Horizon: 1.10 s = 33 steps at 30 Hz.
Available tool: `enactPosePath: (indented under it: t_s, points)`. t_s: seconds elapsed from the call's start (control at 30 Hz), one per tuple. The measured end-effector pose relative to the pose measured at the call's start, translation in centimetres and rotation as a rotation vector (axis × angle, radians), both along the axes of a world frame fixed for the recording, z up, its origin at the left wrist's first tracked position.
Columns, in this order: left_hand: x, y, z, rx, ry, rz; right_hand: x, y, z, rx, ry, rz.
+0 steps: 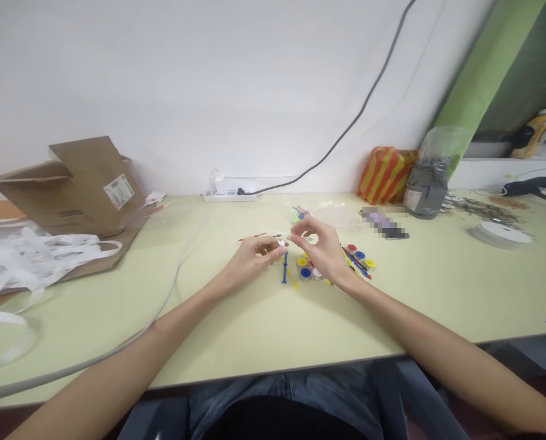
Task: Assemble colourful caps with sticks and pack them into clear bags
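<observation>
Left hand: the left hand [254, 252] is closed at the fingertips on a small white piece [283, 243], held above the desk [236, 324].
Right hand: the right hand [319, 247] is just beside it, thumb and finger nearly meeting (whether anything thin sits between them, I cannot tell).
Below the hands: a blue stick [284, 270] and a yellow stick [293, 278] lie on the desk, ends toward the front edge.
Round pots: a blue-topped pot [305, 274] and a white-topped pot [317, 274] stand left of the right wrist; a red-topped pot [352, 249] stands beyond it.
Front room: a broad strip of desk top runs from the sticks to the front edge, with a forearm on either side.
Left side: a grey cable [174, 281] crosses the view of the left forearm; white ribbon [39, 250] and an open cardboard box [90, 192] lie farther out.
Right side: desk top stretches from the pots to a white spool [502, 234].
Back edge: a power strip [229, 197] and a striped bag [385, 177] sit near the wall.
</observation>
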State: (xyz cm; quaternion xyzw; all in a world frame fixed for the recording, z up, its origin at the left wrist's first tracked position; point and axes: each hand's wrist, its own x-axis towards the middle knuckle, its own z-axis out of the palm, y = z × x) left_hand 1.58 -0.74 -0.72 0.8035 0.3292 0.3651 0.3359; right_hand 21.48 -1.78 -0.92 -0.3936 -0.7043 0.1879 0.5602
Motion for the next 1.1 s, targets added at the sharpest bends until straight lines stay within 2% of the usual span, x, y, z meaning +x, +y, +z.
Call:
enactPosePath:
  t_s: [0.23,0.4,0.63,0.8,1.1]
  points:
    - [0.2,0.1,0.1,-0.078,-0.059,0.002,-0.2,-0.4,0.3,-0.046,0.067,0.072]
    - [0.3,0.1,0.1,-0.129,-0.071,-0.036,-0.3,-0.6,0.0,0.014,0.082,0.042]
    - [0.7,-0.2,-0.4,-0.284,-0.306,-0.075,-0.3,-0.5,-0.1,0.061,0.097,0.117]
    - [0.5,-0.1,-0.8,-0.373,-0.386,-0.11,-0.1,-0.2,0.0,0.031,0.046,0.154]
    - [1.0,0.0,-1.0,-0.376,-0.437,-0.123,-0.6,-0.6,-0.1,0.021,-0.038,0.179]
